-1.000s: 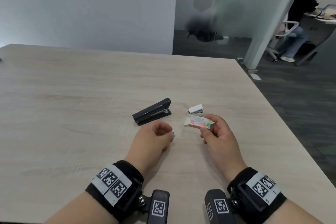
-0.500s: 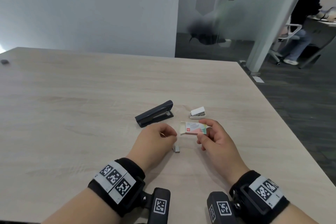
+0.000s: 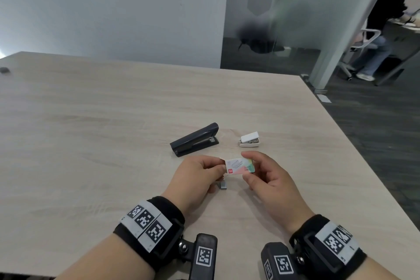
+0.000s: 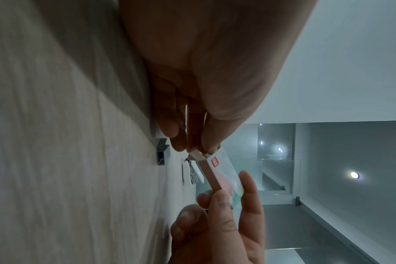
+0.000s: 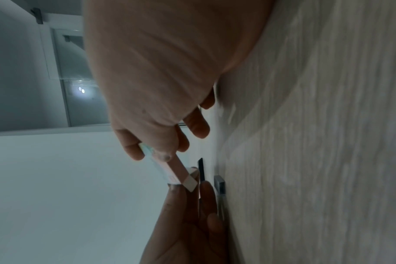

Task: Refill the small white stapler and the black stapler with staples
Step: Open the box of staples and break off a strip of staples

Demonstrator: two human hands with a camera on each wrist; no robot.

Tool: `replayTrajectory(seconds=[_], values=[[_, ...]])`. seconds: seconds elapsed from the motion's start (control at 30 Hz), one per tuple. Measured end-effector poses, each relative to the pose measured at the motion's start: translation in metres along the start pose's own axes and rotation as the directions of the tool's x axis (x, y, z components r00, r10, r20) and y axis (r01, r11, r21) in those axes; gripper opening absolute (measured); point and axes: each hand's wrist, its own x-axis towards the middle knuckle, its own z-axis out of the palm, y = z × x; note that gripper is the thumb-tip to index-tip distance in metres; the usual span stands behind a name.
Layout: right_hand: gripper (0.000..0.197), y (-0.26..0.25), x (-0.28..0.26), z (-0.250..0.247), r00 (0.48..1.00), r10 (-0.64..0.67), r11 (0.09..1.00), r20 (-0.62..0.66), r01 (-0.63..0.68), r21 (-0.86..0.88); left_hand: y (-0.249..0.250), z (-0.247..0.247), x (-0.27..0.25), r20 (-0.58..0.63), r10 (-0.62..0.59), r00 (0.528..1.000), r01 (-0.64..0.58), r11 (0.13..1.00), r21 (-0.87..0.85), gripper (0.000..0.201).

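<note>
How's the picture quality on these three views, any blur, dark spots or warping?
Head view: bright, sharp on the staple box, edges warped. Left wrist view: dim, left hand shadowed, table smeared. Right wrist view: dim, right hand large, table soft.

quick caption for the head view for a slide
Both hands, left hand and right hand, hold a staple box above loose staples, near black stapler and white stapler.

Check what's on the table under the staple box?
A small grey strip of staples lies on the table below the staple box, which the right hand holds while the left hand pinches its end flap. The box's contents are hidden.
</note>
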Motion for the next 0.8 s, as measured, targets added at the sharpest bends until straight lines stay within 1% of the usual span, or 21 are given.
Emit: replayTrajectory(seconds=[0.07,0.17,0.33,0.47,0.53,0.73,0.8], values=[[0.051,-0.0006,-0.0020,-0.0003,0.999,-0.035,0.999,-0.002,0.035,-0.021,-0.0016,0.0008,0.0006,0.013,0.001,1.000,-0.002,1.000,0.011,0.016],[0.055,-0.0001,-0.0024,0.0000,0.997,-0.072,0.996,0.001,0.072,-0.047,-0.0037,0.0000,0.0016,0.001,0.000,1.000,0.000,1.000,0.028,0.015],[0.051,0.0033,0.0016,0.0014,1.000,-0.029,0.998,-0.004,0.029,-0.050,-0.0058,-0.0011,0.0034,-0.002,-0.005,1.000,0.005,0.999,0.046,0.013],[0.045,0.0050,0.0025,0.0027,1.000,0.016,1.000,0.010,-0.016,-0.027,-0.0070,-0.0023,0.0058,0.004,-0.034,0.999,0.034,0.999,-0.011,0.010],[0.041,0.0057,0.0034,0.0033,0.999,0.026,0.998,0.018,-0.025,-0.049,-0.0068,-0.0035,0.0061,0.015,-0.044,0.999,0.045,0.997,-0.070,0.010],[0.031,0.0038,0.0027,0.0030,0.998,0.052,0.988,0.030,-0.047,-0.147,-0.0035,-0.0032,0.0013,0.003,-0.038,0.999,0.038,0.988,-0.149,0.006],[0.030,0.0043,0.0027,0.0034,0.998,0.056,0.985,0.029,-0.050,-0.164,-0.0046,-0.0039,0.0016,-0.009,-0.037,0.999,0.035,0.988,-0.151,0.010]])
